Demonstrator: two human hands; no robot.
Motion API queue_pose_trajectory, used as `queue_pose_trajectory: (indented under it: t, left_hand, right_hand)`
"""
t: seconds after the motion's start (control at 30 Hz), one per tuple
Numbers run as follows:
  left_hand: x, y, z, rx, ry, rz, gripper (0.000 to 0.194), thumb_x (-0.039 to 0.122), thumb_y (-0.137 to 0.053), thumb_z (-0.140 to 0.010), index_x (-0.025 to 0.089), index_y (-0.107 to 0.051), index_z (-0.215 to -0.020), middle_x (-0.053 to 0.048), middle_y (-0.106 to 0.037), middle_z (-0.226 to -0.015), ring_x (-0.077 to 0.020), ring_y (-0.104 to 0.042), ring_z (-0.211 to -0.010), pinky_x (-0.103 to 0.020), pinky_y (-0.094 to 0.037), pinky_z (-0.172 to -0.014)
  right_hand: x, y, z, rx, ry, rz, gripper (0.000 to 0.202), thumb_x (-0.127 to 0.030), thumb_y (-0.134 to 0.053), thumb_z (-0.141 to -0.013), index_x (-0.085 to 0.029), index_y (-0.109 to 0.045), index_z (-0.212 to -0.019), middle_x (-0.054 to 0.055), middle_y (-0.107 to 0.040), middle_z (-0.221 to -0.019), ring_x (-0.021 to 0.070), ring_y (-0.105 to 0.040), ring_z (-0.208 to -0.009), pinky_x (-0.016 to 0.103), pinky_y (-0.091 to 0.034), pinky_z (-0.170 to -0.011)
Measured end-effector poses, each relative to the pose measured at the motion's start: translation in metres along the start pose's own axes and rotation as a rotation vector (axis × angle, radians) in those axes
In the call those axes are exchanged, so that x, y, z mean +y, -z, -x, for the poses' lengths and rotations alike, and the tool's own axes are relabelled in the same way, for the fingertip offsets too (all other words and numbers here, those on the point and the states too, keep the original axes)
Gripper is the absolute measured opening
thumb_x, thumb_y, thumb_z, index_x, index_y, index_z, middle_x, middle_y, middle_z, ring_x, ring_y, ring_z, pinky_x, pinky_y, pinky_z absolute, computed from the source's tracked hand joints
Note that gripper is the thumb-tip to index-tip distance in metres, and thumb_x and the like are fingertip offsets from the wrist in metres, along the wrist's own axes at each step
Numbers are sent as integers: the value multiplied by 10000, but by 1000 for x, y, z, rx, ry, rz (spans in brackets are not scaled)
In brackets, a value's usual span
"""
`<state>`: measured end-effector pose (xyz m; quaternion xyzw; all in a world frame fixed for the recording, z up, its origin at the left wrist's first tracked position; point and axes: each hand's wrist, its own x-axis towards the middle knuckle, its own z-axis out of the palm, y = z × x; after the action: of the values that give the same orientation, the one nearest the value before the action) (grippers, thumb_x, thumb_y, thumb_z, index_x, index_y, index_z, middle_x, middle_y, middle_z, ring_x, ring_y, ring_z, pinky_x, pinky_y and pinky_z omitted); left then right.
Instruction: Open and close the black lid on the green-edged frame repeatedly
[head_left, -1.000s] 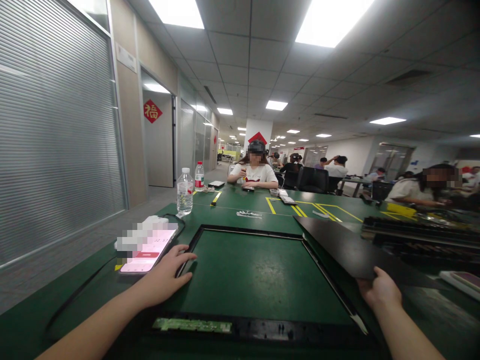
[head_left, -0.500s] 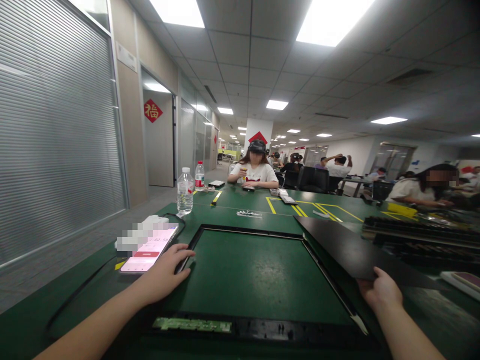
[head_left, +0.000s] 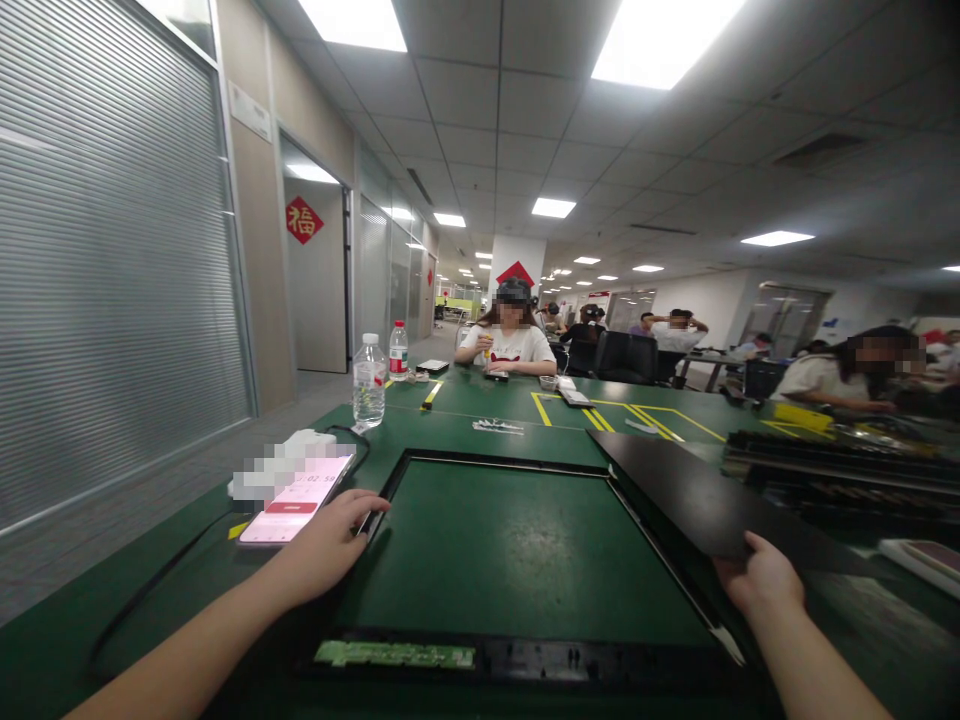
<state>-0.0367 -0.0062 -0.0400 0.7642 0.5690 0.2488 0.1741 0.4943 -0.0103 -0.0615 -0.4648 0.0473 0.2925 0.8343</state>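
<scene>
Black rectangular open frame [head_left: 615, 655] lies flat on green tabletop [head_left: 517, 550]. Left hand [head_left: 326, 545], partly curled, grasps its left rail, presumably steadying it. Right hand [head_left: 765, 580], thumb above, pinches near edge of thin dark flat panel [head_left: 675, 485], apparently supporting its tilt beside the frame's right rail.

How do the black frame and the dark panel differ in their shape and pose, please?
The black frame has a large opening, while the dark panel is a solid sheet. The black frame lies on the green table; the dark panel is held tilted in the right hand. Both are dark, thin and straight-edged.
</scene>
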Motion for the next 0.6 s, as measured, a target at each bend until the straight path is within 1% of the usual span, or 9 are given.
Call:
queue_pose_trajectory:
  t: [0.13,0.23,0.33,0.47,0.6]
  left_hand:
    - [0,-2,1,0,-5,46,396,199,-452,-707,212,-611,-1069,-70,-553,-1208,-205,-596,-819,-346,-488,-739]
    - [-3,-3,1,-10,-23,53,384,235,-444,-733,215,-598,-1085,-71,-542,-1221,-187,-590,-750,-348,-492,-710]
    - [-6,-4,1,-28,-33,73,386,236,-444,-741,216,-586,-1100,-69,-520,-1252,-178,-594,-751,-350,-492,-737]
    - [-9,-6,0,-26,-38,89,385,247,-456,-744,211,-585,-1105,-62,-524,-1254,-187,-600,-823,-340,-487,-775]
    - [-9,-7,1,-30,-34,86,377,273,-460,-755,215,-583,-1106,-65,-515,-1267,-177,-604,-783,-333,-495,-754]
  right_hand:
    - [1,1,-4,-14,-3,12,332,-66,-514,-757,-204,-535,-1058,3,-652,-888,91,-604,-547,303,-572,-620]
    - [0,1,-3,-23,-1,2,323,-49,-510,-751,-202,-539,-1035,-5,-649,-887,88,-605,-552,311,-571,-631]
    - [0,1,-1,-34,0,-7,305,-38,-499,-752,-201,-548,-1005,-12,-650,-876,82,-601,-546,305,-571,-635]
    - [0,0,-1,-32,4,-5,312,-35,-507,-741,-201,-548,-1001,-18,-655,-849,87,-603,-551,311,-568,-644]
    - [0,-1,-1,-38,1,-14,267,-40,-496,-752,-197,-566,-956,-21,-653,-840,79,-602,-561,292,-561,-658]
